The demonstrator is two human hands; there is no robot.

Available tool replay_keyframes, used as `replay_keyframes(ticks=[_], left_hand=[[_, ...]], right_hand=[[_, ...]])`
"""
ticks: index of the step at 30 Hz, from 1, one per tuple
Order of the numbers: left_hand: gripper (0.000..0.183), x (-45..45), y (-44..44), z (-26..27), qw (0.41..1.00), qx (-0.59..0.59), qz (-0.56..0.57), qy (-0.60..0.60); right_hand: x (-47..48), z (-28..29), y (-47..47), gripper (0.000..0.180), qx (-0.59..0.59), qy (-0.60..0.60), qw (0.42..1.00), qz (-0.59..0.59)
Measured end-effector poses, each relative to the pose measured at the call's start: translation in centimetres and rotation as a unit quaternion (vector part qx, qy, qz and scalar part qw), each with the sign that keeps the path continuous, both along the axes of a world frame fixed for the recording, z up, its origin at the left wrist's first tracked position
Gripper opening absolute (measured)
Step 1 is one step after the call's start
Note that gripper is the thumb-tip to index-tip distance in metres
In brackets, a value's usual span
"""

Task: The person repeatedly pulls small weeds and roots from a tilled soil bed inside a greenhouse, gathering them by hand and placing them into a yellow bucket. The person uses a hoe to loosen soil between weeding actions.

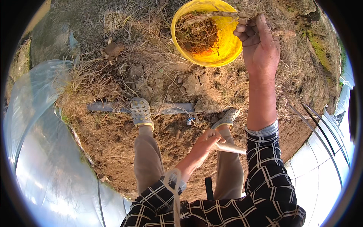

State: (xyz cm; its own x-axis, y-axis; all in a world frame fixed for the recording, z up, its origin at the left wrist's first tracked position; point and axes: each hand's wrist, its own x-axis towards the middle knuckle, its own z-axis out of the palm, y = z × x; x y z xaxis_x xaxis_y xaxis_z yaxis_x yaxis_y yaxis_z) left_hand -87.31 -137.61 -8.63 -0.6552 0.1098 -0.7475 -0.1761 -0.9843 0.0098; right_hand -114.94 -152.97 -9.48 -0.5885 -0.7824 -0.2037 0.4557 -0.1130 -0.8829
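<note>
My right hand (259,42) reaches forward, its fingers closed on a long, dry, brown plant stalk (215,14) with thin roots or fibres. The stalk lies across the opening of a yellow plastic bucket (207,63), which holds a heap of thin brownish stems or roots (198,37). Nearer my body, above my right leg, my left hand (208,140) grips a pale, flat, tapering object (229,147); its kind cannot be told.
Below the bucket a grey pipe (173,107) lies across the soil, with a small blue and white fitting (189,121) between my clogs (141,110). Dry grass surrounds the bucket. Clear plastic sheeting (42,136) rises at left; thin hoops (320,130) and more sheeting stand at right.
</note>
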Motion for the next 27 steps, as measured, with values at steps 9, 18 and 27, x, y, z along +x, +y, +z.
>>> replay_keyframes(ticks=[9, 18, 27], left_hand=[[0.022, 0.1, -0.2, -0.2, 1.000, -0.001, -0.018, 0.006], [0.025, -0.5, -0.6, -0.3, 1.000, 0.015, -0.016, -0.003], [0.020, -0.6, -0.8, -0.5, 1.000, 0.006, 0.001, -0.006]], right_hand=[[0.9, -11.2, -7.1, 0.026, 0.350, 0.328, 0.844, 0.240], [4.1, -22.1, -5.2, 0.039, 0.419, 0.539, 0.625, 0.379], [-2.8, -16.3, 1.2, 0.051, 0.406, 0.126, 0.889, 0.168]])
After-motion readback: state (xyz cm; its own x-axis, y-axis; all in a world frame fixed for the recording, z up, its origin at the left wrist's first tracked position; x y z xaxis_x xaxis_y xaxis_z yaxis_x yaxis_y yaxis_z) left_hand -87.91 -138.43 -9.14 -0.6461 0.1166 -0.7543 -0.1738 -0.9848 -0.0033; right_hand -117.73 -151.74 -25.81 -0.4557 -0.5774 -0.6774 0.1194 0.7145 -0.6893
